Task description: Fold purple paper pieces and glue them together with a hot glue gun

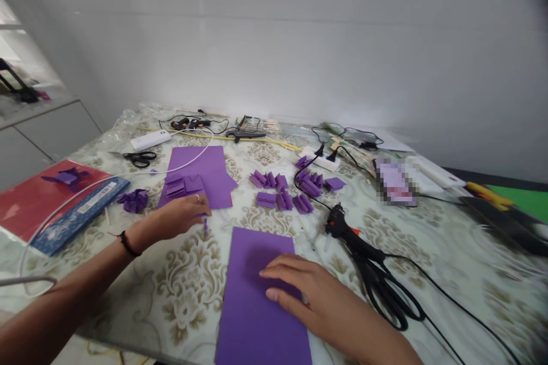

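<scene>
The sheet (250,319) lies on the tabletop (184,296) right before us, its near end running out of view. Our right hand (314,291) is over it, palm down, fingers loosely spread, gripping nothing. To steady it well, we would do best to press lightly with flat fingers, as paper likely creases under a hard push. Our left hand (188,214) curls beside the folded pieces (185,185); a scrap (206,228) shows just below its fingertips, but we cannot tell whether they pinch it. Something that small probably calls for fingertips alone. The folded pieces sit on the back sheet (199,158), so we should lift rather than drag there. Beyond our sheet lie the rolls (284,201), best not brushed. To the right, the glue gun (359,247) and large scissors (380,282) lie together; the glue gun may be hot, so we should reach around it.
</scene>
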Action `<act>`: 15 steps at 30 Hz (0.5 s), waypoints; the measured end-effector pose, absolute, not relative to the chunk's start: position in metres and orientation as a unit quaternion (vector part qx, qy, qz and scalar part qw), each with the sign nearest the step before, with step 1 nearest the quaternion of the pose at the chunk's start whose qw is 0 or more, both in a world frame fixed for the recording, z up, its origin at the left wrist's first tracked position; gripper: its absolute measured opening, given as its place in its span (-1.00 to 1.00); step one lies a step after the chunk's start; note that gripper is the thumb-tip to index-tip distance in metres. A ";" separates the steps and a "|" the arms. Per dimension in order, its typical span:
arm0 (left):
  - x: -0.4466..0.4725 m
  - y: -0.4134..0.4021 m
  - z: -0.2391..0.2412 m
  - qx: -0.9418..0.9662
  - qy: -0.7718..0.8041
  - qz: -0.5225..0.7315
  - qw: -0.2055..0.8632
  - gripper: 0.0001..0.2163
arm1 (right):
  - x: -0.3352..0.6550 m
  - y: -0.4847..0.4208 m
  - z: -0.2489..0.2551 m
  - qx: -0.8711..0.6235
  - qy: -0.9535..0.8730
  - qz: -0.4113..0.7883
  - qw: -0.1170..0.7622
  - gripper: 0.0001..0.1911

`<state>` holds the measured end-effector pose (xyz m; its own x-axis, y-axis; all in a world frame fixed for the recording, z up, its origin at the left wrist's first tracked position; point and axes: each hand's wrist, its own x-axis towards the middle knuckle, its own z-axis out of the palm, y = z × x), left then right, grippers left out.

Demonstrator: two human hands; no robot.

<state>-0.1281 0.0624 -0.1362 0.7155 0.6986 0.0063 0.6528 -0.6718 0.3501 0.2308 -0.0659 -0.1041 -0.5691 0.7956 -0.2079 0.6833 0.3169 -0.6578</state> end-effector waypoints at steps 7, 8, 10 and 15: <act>-0.110 0.041 -0.146 0.889 0.407 0.081 0.194 -0.67 | 0.223 -0.059 -0.132 -0.434 -0.809 0.367 0.147 -0.75; -0.108 0.038 -0.141 0.885 0.409 0.094 0.203 -0.71 | 0.223 -0.059 -0.135 -0.434 -0.808 0.366 0.156 -0.75; -0.109 0.034 -0.127 0.875 0.410 0.131 0.220 -0.79 | 0.223 -0.058 -0.141 -0.435 -0.805 0.367 0.165 -0.76; -0.149 0.035 -0.078 0.793 0.494 0.302 0.190 -0.68 | 0.225 -0.058 -0.145 -0.429 -0.800 0.381 0.178 -0.76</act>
<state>-0.1495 0.0348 -0.0785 0.3290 0.8984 0.2910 0.6696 -0.4392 0.5989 0.2245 -0.0576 -0.1447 -0.5696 0.8208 -0.0429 0.5501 0.3419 -0.7619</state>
